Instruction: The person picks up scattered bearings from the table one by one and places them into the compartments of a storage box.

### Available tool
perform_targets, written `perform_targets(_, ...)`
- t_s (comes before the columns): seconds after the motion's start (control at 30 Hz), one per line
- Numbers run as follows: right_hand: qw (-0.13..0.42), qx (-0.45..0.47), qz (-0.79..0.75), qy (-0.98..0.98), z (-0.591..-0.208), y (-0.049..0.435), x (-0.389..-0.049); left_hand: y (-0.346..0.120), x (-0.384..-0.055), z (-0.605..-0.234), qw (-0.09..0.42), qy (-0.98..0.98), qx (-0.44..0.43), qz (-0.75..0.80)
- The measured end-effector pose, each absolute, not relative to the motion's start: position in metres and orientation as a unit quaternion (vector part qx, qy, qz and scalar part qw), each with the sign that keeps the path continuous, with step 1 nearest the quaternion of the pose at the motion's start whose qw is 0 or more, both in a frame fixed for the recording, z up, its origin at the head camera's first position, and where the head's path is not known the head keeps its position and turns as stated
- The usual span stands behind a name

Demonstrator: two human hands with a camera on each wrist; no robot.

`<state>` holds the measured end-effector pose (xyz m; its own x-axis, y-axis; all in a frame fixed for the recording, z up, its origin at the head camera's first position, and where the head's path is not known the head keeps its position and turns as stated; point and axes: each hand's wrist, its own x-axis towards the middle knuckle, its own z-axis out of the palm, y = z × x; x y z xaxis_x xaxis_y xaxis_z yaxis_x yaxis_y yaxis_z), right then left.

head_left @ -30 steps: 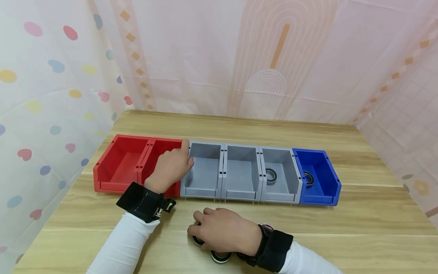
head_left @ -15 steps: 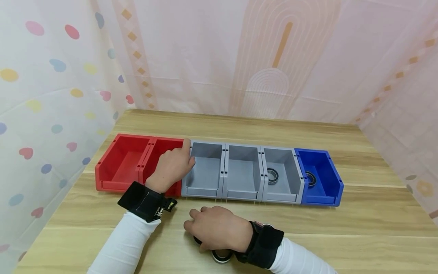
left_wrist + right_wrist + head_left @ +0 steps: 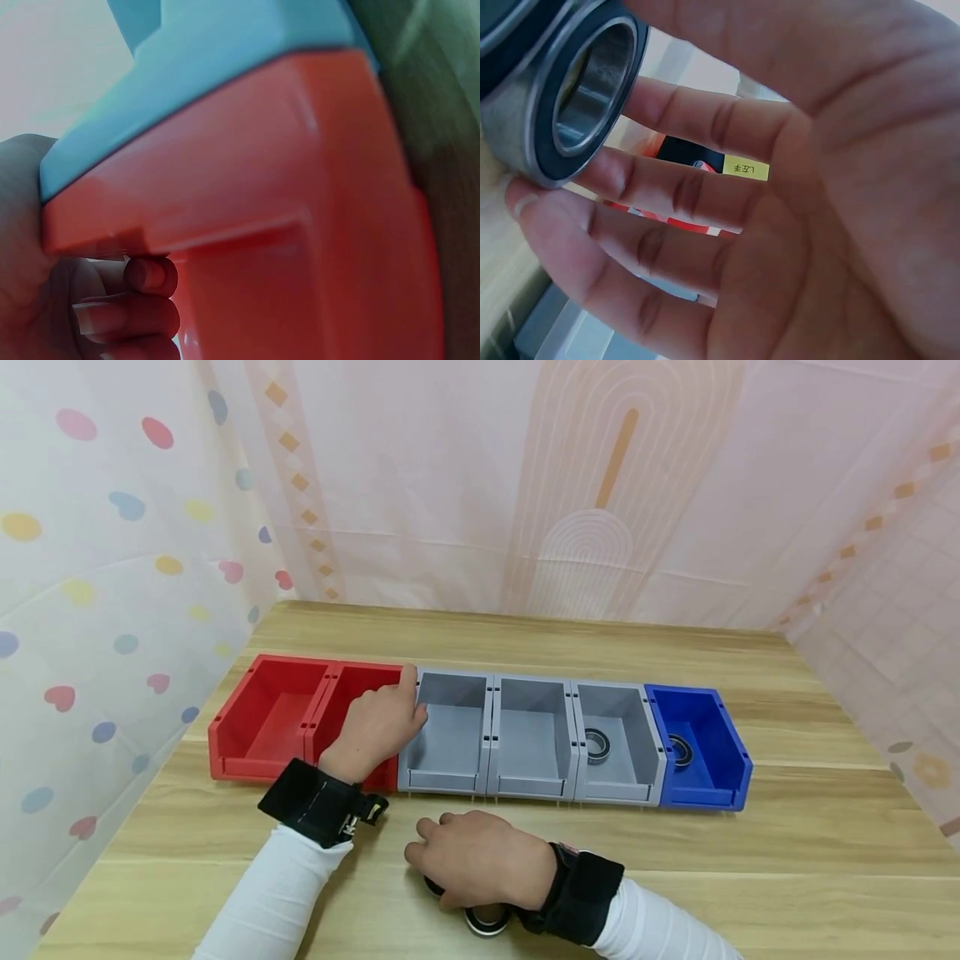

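Note:
My left hand (image 3: 377,722) grips the shared side wall of the inner red bin (image 3: 341,697) and the grey bin (image 3: 448,735) beside it. In the left wrist view its fingers (image 3: 127,315) curl inside the red bin. In front of the bins, my right hand (image 3: 483,860) is low over the table, holding a bearing (image 3: 547,150) between thumb and fingers. This steel ring with dark seals is mostly hidden under the hand in the head view. Another bearing (image 3: 486,922) lies just below the palm, partly covered.
The row continues with an outer red bin (image 3: 281,714), a middle grey bin (image 3: 528,739), a right grey bin (image 3: 622,777) and a blue bin (image 3: 705,760). One bearing (image 3: 597,746) lies in the right grey bin, another bearing (image 3: 681,751) in the blue one. Curtains hang behind the wooden table (image 3: 810,827).
My right hand has shifted slightly left over the bearings, and its wristband now covers more of the one behind it. The left hand keeps its hold on the bin wall.

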<state>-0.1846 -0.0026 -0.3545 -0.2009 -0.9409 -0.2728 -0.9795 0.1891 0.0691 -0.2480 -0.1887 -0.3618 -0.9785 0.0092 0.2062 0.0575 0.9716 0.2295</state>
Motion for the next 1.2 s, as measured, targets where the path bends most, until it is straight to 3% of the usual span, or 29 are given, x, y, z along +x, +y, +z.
perform_targets(1.2, 0.055, -0.646, 0.095, 0.755, -0.348, 0.001, -0.194, -0.189, -0.249, -0.362, 0.105, -0.988, -0.015, -0.116)
